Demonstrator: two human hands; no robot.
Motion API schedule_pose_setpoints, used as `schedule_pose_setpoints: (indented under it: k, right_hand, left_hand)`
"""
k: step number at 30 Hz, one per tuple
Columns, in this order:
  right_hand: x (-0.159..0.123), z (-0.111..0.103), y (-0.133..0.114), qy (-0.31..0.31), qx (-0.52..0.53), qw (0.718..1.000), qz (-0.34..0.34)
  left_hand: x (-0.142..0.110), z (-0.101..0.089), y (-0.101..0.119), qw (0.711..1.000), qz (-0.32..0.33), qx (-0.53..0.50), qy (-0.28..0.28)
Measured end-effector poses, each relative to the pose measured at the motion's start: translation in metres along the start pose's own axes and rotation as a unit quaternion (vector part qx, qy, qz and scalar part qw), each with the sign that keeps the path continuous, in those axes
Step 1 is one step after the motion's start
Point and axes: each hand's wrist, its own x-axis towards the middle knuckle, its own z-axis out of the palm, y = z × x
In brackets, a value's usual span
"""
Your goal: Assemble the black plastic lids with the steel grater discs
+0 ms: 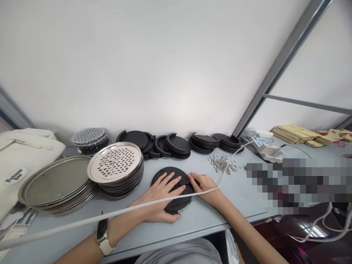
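2 hands at the black disc [183,204], which lies on the pale table [211,223] before the person.
Left hand [160,192] palm down across the disc, fingers spread, pressing flat rather than grasping; a band [102,231] on that wrist. Right hand [205,184] at the disc's right edge, thumb and fingertips drawn together by a small shiny bit — cannot tell whether they pinch it. White cable [110,213] crosses in front of both arms. Beyond, right: loose pile of wire clips [224,165]. Left: 2 stacks — perforated metal plates [118,161], then wider plain metal plates [59,181]. Black round pieces [178,145] along the wall [165,66].
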Motion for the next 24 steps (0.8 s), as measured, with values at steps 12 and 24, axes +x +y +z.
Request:
schedule_pose_setpoints:
  k: [12, 24]
  right_hand:
    - [-0.0034, -0.0006, 0.0006, -0.009, -0.006, 1.0, -0.012]
    - [-0.0037, -0.0016, -0.0005, -0.017, -0.031, 0.999, -0.005]
  left_hand:
    - [0.0005, 0.0006, 0.001, 1.0, -0.003, -0.002, 0.004]
    - [-0.0001, 0.0007, 0.0001, 1.0, 0.003, 0.001, 0.002]
